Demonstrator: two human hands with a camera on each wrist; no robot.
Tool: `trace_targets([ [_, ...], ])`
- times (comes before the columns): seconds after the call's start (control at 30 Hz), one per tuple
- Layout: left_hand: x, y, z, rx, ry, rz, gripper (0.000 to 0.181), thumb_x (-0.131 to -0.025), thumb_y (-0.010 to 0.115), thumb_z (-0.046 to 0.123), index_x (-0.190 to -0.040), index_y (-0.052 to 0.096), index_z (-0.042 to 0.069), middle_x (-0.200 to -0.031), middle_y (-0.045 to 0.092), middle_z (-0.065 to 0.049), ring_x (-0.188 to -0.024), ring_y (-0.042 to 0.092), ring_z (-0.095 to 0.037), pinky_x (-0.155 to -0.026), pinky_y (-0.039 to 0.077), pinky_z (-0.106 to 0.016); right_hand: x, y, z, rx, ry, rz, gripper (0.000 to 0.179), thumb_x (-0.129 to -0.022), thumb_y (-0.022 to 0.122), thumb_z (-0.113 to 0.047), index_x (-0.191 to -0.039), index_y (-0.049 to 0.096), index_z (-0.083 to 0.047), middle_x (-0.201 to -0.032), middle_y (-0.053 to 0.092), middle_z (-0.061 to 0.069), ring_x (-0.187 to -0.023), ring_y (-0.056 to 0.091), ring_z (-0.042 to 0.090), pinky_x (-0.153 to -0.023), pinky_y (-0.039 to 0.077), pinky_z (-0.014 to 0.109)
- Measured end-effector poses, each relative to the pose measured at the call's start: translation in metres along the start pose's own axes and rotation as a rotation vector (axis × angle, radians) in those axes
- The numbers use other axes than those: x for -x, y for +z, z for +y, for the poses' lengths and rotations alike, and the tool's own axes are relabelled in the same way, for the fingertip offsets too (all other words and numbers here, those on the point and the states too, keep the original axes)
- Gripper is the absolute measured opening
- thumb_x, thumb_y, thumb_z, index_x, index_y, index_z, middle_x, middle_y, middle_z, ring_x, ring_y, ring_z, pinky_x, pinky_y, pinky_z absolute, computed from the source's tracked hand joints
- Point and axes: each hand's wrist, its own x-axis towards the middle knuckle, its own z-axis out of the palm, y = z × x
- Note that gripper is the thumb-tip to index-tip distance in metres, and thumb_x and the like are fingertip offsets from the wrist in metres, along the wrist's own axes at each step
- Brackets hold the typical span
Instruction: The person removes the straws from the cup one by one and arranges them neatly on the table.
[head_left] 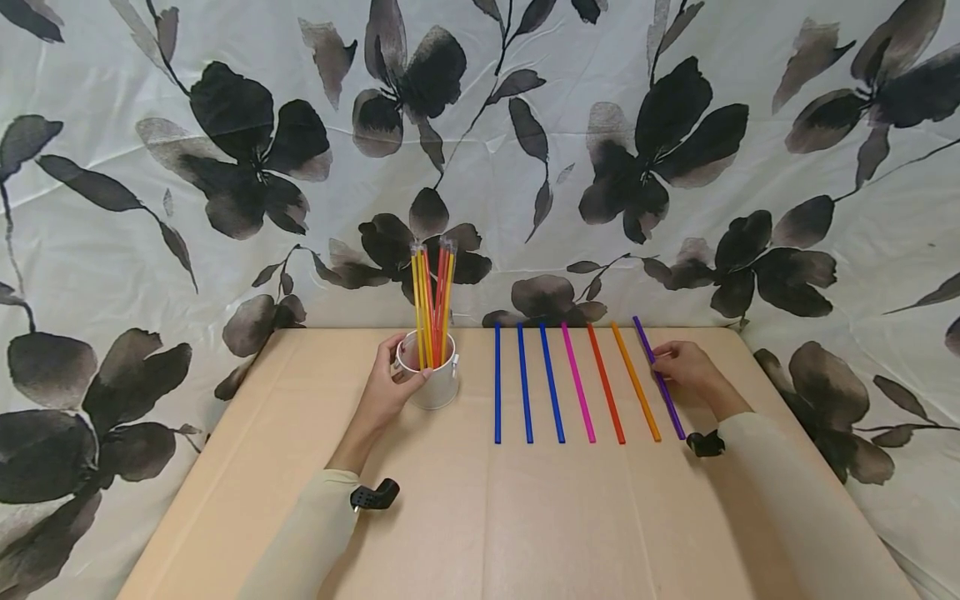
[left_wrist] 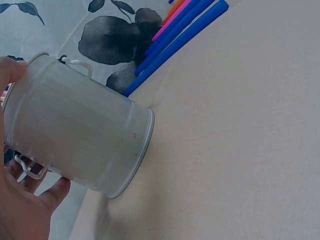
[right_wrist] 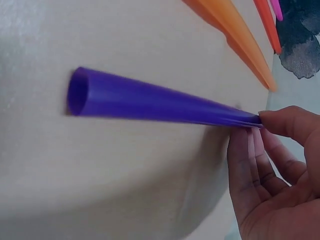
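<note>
In the head view my left hand grips a small white metal pail by its rim and side. The left wrist view shows the pail with its small handle loops, fingers and thumb round it. Yellow, orange and red sticks with clear tops rise upright from inside. At the right, my right hand pinches a purple straw between thumb and fingers. Up close in the right wrist view, the purple straw is a hollow tube, its open end pointing away from the hand.
Left of the purple straw lies a row: an orange straw, a red straw, a pink straw and three blue straws, one nearest the pail. The tan tabletop meets a flower-printed cloth at its back edge.
</note>
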Motion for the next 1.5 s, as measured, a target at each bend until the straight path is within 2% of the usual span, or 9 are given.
trace_targets([
  [0.33,0.000,-0.001,-0.001,-0.021,-0.002,-0.001,0.085,-0.091,0.078,0.021,-0.156,0.025,0.007,-0.151,0.036,-0.016,-0.142,0.034,-0.036,-0.118,0.033,-0.059,0.002,0.002,0.000,0.014,0.042,-0.008,0.040,-0.099,0.059,-0.010,-0.131,0.051,0.012,-0.112,0.063,0.025,-0.091,0.067,0.027,-0.083,0.062,0.036],
  [0.63,0.002,-0.002,0.000,0.003,0.001,0.006,0.083,-0.090,0.078,0.019,-0.155,0.028,0.010,-0.149,0.037,-0.017,-0.140,0.036,-0.035,-0.117,0.034,-0.058,0.003,0.002,0.002,0.020,0.092,-0.019,0.040,-0.098,0.061,-0.011,-0.131,0.052,0.009,-0.116,0.062,0.026,-0.096,0.066,0.031,-0.086,0.061,0.038],
  [0.93,0.000,-0.004,-0.001,0.021,-0.027,-0.013,0.085,-0.091,0.077,0.016,-0.157,0.024,0.010,-0.153,0.034,-0.019,-0.143,0.033,-0.035,-0.119,0.034,-0.055,0.008,0.003,0.003,0.038,0.096,-0.014,0.038,-0.098,0.062,-0.012,-0.128,0.054,0.009,-0.115,0.062,0.026,-0.094,0.066,0.030,-0.084,0.062,0.037],
  [1.0,0.001,-0.004,0.002,0.030,-0.039,-0.023,0.086,-0.091,0.077,0.015,-0.157,0.024,0.008,-0.153,0.033,-0.020,-0.144,0.032,-0.037,-0.119,0.033,-0.056,0.009,0.003,0.002,0.042,0.090,-0.011,0.037,-0.098,0.062,-0.012,-0.128,0.054,0.010,-0.114,0.063,0.026,-0.093,0.066,0.029,-0.083,0.062,0.036],
  [1.23,0.012,-0.004,0.033,0.032,-0.048,-0.046,0.083,-0.091,0.075,0.012,-0.155,0.024,0.002,-0.153,0.033,-0.025,-0.143,0.033,-0.040,-0.119,0.032,-0.058,0.012,0.004,0.001,0.040,0.084,-0.008,0.036,-0.099,0.061,-0.010,-0.127,0.053,0.011,-0.112,0.064,0.026,-0.092,0.066,0.028,-0.082,0.062,0.036],
  [1.5,0.012,-0.004,0.034,0.047,-0.048,-0.049,0.085,-0.091,0.076,0.013,-0.156,0.023,0.001,-0.153,0.033,-0.024,-0.144,0.033,-0.039,-0.119,0.031,-0.058,0.012,0.002,0.001,0.033,0.094,-0.008,0.037,-0.100,0.059,-0.012,-0.128,0.054,0.011,-0.116,0.063,0.027,-0.097,0.065,0.031,-0.085,0.061,0.038],
])
